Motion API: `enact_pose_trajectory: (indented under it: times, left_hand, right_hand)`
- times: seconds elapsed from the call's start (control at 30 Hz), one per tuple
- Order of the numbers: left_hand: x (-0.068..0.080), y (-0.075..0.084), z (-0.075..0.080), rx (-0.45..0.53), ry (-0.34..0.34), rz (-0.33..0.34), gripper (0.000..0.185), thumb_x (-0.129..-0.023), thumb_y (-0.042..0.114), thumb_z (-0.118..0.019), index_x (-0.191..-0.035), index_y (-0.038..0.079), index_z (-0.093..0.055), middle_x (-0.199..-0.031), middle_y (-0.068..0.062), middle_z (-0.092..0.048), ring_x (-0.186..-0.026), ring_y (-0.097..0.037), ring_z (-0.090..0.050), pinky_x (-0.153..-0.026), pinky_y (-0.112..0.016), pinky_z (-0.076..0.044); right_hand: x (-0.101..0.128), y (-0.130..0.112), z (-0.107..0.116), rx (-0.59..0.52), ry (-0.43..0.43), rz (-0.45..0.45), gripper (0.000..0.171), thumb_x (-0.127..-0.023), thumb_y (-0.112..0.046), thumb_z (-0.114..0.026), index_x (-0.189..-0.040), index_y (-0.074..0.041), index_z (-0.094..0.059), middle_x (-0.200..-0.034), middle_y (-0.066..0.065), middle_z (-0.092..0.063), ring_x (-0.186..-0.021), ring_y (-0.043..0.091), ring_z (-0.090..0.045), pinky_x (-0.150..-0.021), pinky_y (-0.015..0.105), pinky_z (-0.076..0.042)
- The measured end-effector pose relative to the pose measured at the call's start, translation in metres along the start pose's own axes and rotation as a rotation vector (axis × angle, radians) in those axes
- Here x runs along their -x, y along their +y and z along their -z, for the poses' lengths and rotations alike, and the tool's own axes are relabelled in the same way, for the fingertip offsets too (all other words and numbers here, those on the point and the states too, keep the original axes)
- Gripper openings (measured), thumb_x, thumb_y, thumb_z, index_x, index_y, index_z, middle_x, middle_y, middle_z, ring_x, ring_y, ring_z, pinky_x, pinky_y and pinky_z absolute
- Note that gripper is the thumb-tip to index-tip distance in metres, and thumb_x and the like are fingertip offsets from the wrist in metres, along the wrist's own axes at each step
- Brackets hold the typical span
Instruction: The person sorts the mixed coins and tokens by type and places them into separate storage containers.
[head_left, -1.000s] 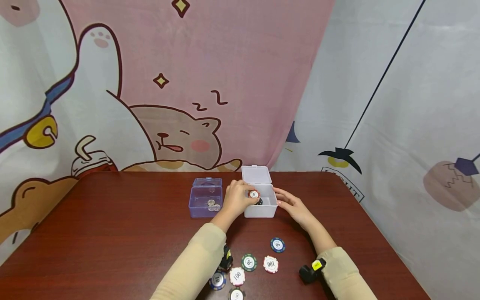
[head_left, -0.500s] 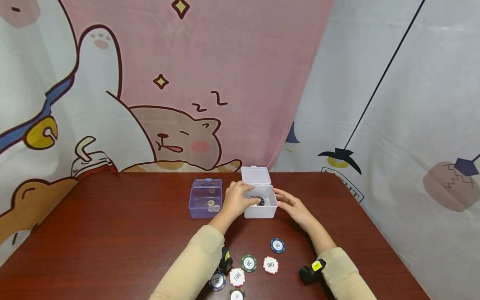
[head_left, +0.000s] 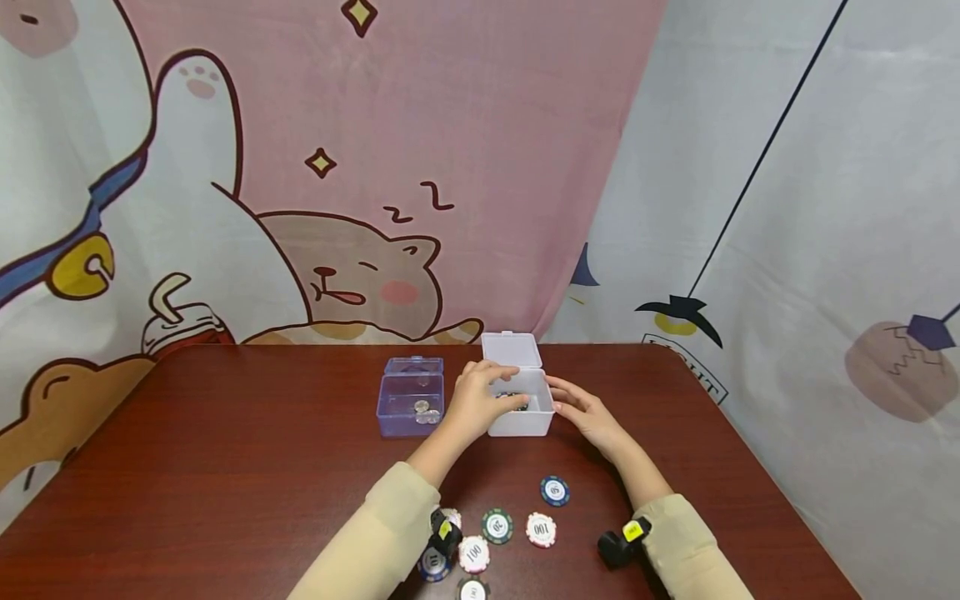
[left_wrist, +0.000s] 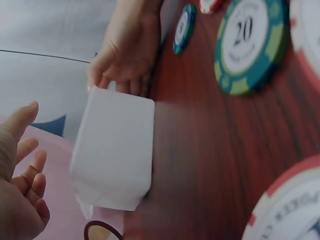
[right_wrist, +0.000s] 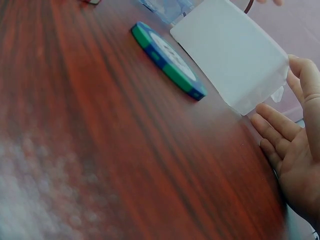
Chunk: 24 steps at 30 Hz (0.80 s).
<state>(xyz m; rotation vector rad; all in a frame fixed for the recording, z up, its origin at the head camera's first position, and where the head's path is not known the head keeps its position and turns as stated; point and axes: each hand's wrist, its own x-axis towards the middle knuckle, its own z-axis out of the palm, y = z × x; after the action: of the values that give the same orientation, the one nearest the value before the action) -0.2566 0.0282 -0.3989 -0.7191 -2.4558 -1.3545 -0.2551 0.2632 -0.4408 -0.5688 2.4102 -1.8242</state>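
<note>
Nearest on the counter (head_left: 225,467) lie loose poker chips (head_left: 497,526): a green 20, two red-and-white 100s, a blue-edged one partly under the left sleeve, and a blue chip (head_left: 555,490) a little farther out. These are rigid discs with smooth faces and ridged rims, probably light; pinching one by the rim should hold better than pressing on the slick face.

Beyond them stands the white box (head_left: 521,408), lid tipped back and open. At least one dark chip lies inside, though the left fingers hide most of the interior, so the count is unclear. The thin plastic box likely slides easily on the polished wood and wants steadying at its side walls.

The left hand (head_left: 480,398) reaches over the box's left rim with its fingers loosely curled and holding nothing, as the left wrist view shows. The right hand (head_left: 585,410) rests with relaxed, straight fingers just beside the box's right wall.

Left of the white box sits an open clear purple box (head_left: 410,404) holding a few coins.
</note>
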Motion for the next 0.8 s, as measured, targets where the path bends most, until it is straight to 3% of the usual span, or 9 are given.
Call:
enact_pose_trajectory:
  times: [0.37,0.6,0.8]
  left_hand:
    - [0.018,0.021,0.006,0.128,0.019,-0.05,0.043,-0.075,0.022,-0.083,-0.112,0.004,-0.071,-0.103,0.0,-0.066,-0.094,-0.018,-0.049,-0.08,-0.035,-0.044]
    - [0.031,0.034,0.002,0.169,-0.022,-0.074,0.044,-0.073,0.02,-0.084,-0.111,0.004,-0.072,-0.1,-0.004,-0.066,-0.094,-0.019,-0.051,-0.08,-0.04,-0.046]
    - [0.044,0.04,-0.005,0.167,-0.066,-0.07,0.044,-0.073,0.025,-0.084,-0.112,0.008,-0.072,-0.097,0.001,-0.063,-0.093,-0.022,-0.051,-0.08,-0.04,-0.044]
  right_hand:
    - [-0.001,0.002,0.0,-0.007,0.0,0.006,0.048,-0.097,-0.003,-0.052,-0.143,0.003,-0.039,-0.133,0.03,-0.048,-0.12,0.043,-0.047,-0.098,0.052,-0.034]
    - [0.0,0.002,0.001,0.0,-0.001,-0.006,0.05,-0.097,-0.008,-0.054,-0.144,-0.001,-0.04,-0.134,0.027,-0.049,-0.121,0.041,-0.047,-0.099,0.056,-0.032]
    - [0.001,0.002,0.002,0.012,-0.002,0.003,0.05,-0.097,-0.009,-0.055,-0.144,0.0,-0.04,-0.133,0.027,-0.049,-0.121,0.041,-0.047,-0.099,0.055,-0.032]
